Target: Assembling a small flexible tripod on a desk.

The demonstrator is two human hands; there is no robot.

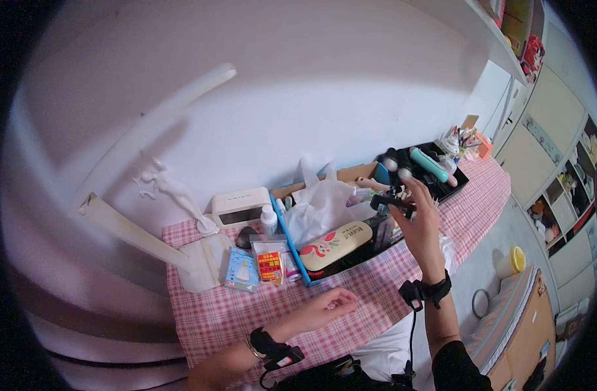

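Observation:
My right hand (421,218) is raised over the right part of an open blue-edged box (292,247). Its thumb and fingers are closed on a small dark object (393,204) whose kind I cannot make out. My left hand (324,307) is near the front of the checked cloth, fingers loosely curled and nothing visible in them. Inside the box are a white plastic bag (321,212), a cream pencil case (336,246) with a red and green print, and several small packets, partly hidden by my right hand.
Left of the box are a white bottle (268,220), a white clock-like device (240,207), small packets (242,268), a white figurine (178,192) and a desk lamp (135,234). A black tray (456,186) holds a turquoise-handled tool (429,164). A pink checked cloth (201,319) covers the table.

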